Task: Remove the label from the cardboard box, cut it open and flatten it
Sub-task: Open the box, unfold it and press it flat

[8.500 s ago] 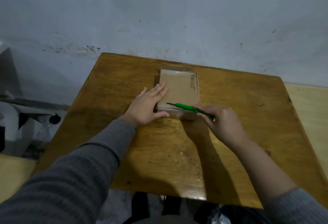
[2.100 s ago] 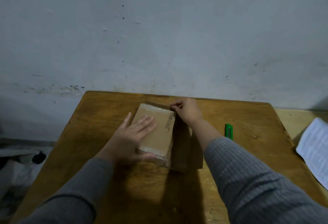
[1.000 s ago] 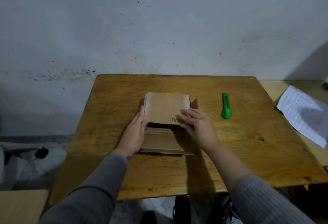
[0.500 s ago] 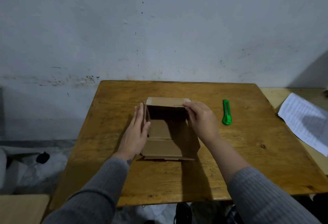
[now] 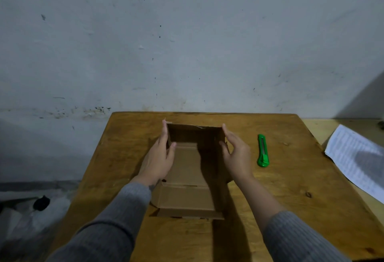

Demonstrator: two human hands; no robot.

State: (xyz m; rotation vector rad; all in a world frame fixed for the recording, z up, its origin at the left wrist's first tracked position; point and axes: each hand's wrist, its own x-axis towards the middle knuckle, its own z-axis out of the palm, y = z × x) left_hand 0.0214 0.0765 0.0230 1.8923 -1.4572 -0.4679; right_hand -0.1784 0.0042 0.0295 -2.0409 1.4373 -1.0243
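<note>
A brown cardboard box [image 5: 187, 166] lies opened on the wooden table [image 5: 280, 189], its inside facing up and its far panel standing upright. My left hand [image 5: 161, 155] presses flat against the box's left side, thumb hooked over the edge into the box. At the right side my right hand [image 5: 234, 153] holds the wall between thumb and fingers. The near flap lies flat toward me. A green utility knife [image 5: 262, 150] rests on the table to the right of my right hand, untouched. I see no label on the visible surfaces.
A printed sheet of paper [image 5: 357, 157] lies on a lighter surface at the right, past the table's edge. A grey wall stands directly behind the table. Dark clutter sits on the floor at the lower left [image 5: 41, 203].
The top panel with the handwriting has swung up and back, so the box now stands open. My right hand left that panel's edge and both hands now flank the box's sides.
</note>
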